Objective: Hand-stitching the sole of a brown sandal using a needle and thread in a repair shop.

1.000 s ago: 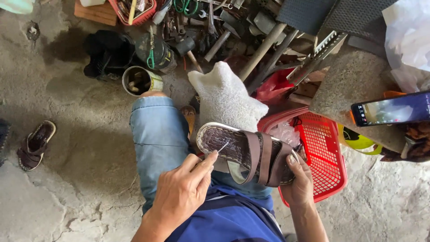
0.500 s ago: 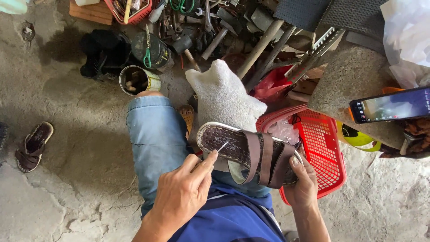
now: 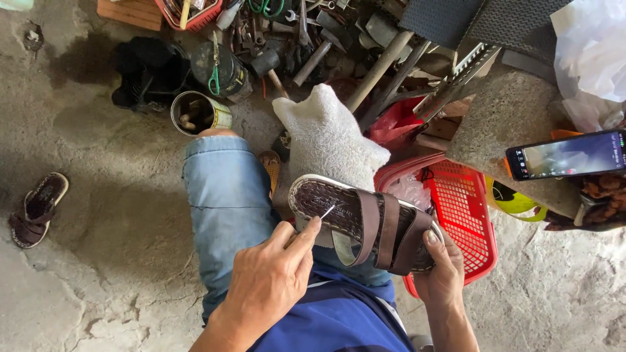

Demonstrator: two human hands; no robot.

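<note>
The brown sandal (image 3: 362, 225) lay across the person's lap, above the denim-covered knee (image 3: 225, 195) and just in front of a white foam block (image 3: 326, 137), with the red plastic basket (image 3: 456, 215) close beside its heel. Its long axis ran nearly level across the view, toe end toward the person's left and heel toward the right, footbed and two broad straps facing up. The right hand (image 3: 440, 277) was closed around the heel end from below, thumb up on the rim, bearing the sandal's weight. The left hand (image 3: 270, 287) had thumb and forefinger pinched together on a thin needle (image 3: 326, 212), whose tip rested at the stitched edge of the sole near the toe. By its look the sandal was light, with a rubbery sole that would flex if held at one end only, and straps soft enough to fold; the textured footbed should not slip. The firmest hold seemed to be the heel or the sole's edge, not the straps. A second sandal (image 3: 36, 208) lay well apart on the concrete floor (image 3: 117, 261).
</note>
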